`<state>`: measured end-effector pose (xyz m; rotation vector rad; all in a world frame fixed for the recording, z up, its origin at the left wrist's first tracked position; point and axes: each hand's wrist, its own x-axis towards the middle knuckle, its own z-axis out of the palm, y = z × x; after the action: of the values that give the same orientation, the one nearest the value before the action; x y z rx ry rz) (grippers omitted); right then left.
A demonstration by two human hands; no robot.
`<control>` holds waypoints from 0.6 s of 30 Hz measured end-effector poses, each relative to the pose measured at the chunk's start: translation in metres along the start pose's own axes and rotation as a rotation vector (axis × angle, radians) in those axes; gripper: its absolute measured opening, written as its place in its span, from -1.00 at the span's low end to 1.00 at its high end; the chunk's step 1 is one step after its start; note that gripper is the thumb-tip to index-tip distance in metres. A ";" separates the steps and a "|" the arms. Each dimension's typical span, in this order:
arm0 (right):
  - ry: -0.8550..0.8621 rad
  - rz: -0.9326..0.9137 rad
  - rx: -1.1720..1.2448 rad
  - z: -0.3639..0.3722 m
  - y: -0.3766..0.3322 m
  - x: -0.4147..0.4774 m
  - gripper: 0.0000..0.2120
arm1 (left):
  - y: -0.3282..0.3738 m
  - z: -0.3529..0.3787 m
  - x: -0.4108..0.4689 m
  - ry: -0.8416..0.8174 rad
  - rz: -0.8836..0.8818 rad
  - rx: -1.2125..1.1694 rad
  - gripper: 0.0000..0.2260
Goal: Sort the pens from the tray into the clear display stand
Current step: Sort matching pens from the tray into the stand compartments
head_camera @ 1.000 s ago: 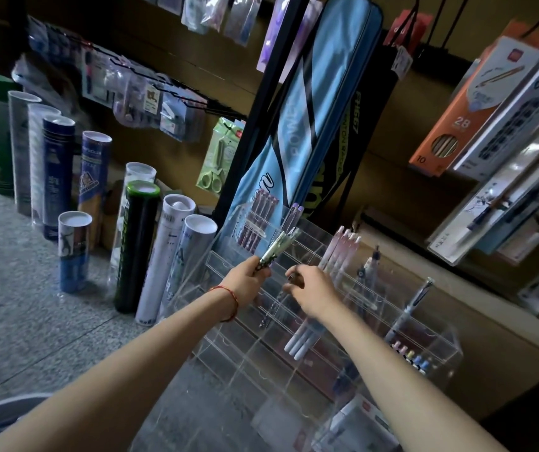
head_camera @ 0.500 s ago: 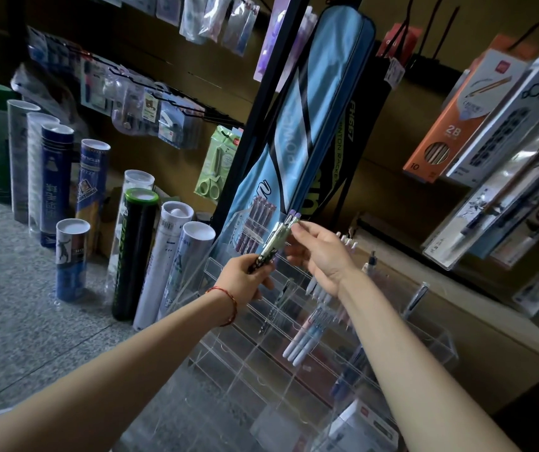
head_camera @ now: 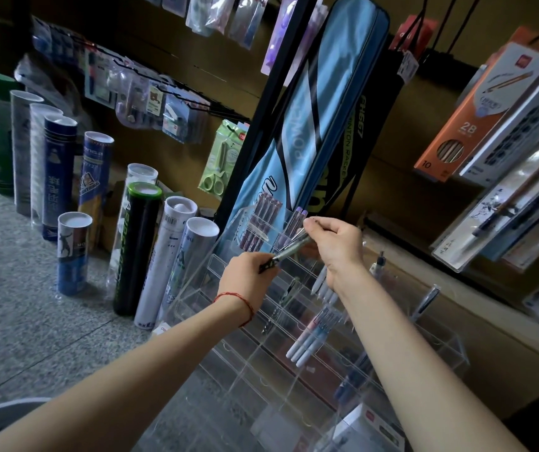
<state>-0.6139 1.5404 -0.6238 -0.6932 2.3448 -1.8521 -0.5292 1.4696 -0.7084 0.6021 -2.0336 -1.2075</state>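
1. Your left hand is wrapped round the lower end of a bundle of pens, held over the upper tiers of the clear stand. Grip firmly, but loosely enough for one pen to slide out.
2. The bundle points toward 1 o'clock, at the purple-capped pens already slotted in the top row. Match like with like before dropping.
3. Your right hand, at 3 o'clock of the bundle, pinches a pen's top end. Draw it out along its length, not sideways, so the rest don't spill.
4. Lower it cap end up into its compartment; the clear walls are hard to see.
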 end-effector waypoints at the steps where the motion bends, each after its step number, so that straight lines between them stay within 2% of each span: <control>1: 0.036 -0.016 -0.017 -0.003 0.000 0.001 -0.92 | 0.001 0.001 0.000 -0.021 -0.003 -0.027 -0.86; 3: 0.111 -0.069 -0.019 -0.011 -0.005 0.003 -0.90 | -0.003 0.001 0.002 -0.033 -0.040 -0.082 -0.88; 5: 0.158 -0.223 -0.071 -0.021 -0.007 0.010 -0.82 | -0.009 0.001 0.001 -0.035 -0.084 -0.091 -0.88; 7: 0.092 -0.403 -0.272 -0.023 -0.002 0.010 -0.79 | -0.015 0.001 0.001 -0.072 -0.076 -0.018 -0.85; 9: -0.035 -0.480 -0.454 -0.018 0.012 0.008 -0.78 | -0.017 0.002 0.000 -0.132 -0.086 0.032 -0.71; 12: -0.207 -0.417 -0.586 -0.009 0.032 0.002 -0.77 | -0.021 0.004 0.001 -0.175 -0.132 0.009 -0.64; 16: -0.333 -0.220 -0.598 -0.009 0.043 0.004 -0.74 | -0.024 -0.001 0.005 -0.180 -0.146 0.022 -0.68; 18: -0.397 -0.192 -0.657 -0.010 0.046 0.004 -0.80 | -0.025 -0.004 0.007 -0.200 -0.144 0.031 -0.69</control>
<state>-0.6347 1.5551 -0.6631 -1.2410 2.6433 -0.8279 -0.5296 1.4511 -0.7274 0.6751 -2.2095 -1.3701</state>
